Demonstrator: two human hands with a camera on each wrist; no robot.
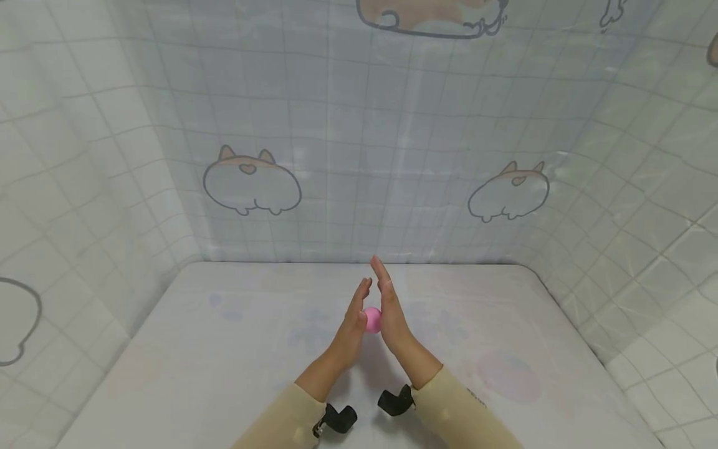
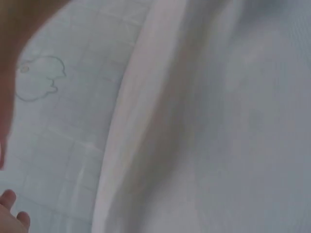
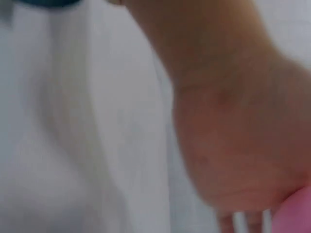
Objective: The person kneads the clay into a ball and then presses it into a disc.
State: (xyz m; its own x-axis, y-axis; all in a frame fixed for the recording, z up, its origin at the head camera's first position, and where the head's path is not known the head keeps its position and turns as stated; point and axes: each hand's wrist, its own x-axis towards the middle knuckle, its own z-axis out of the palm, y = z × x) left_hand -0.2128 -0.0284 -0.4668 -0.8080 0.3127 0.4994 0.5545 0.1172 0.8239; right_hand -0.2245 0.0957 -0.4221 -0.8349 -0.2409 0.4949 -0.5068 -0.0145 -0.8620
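Ball: pink ball (image 1: 373, 320) lies between the two palms, above the middle of the counter (image 1: 168, 349); whether it touches the counter cannot be told.
Left hand: left hand (image 1: 350, 333) stands on edge, fingers extended, thumb side against the ball's left.
Right hand: right hand (image 1: 394, 321) stands on edge against the ball's right; its fingertips reach farther than the left's.
Grip: narrow; the ball is held between both hands, with no fingers curled round it. Fingertips stand close, slightly apart.
Handling advice: in my judgement, even pressure from both palms suits best; the ball should sit at palm centre rather than near the thumb, and any rubbing should be slow and level. Unequal push could squirt it out toward the far or near side.
Ball material: smooth, matt, evenly coloured, round; whether soft or firm cannot be told.
Counter surface: white, flat, with faint pastel blotches and rounded far corners.
Walls: glossy, wrinkled sheeting (image 1: 381, 112) with a grey grid and outlined animal drawings (image 1: 252, 184).
Sleeves: pale beige cloth sleeves (image 1: 286, 418), black wrist devices (image 1: 340, 419) beneath.
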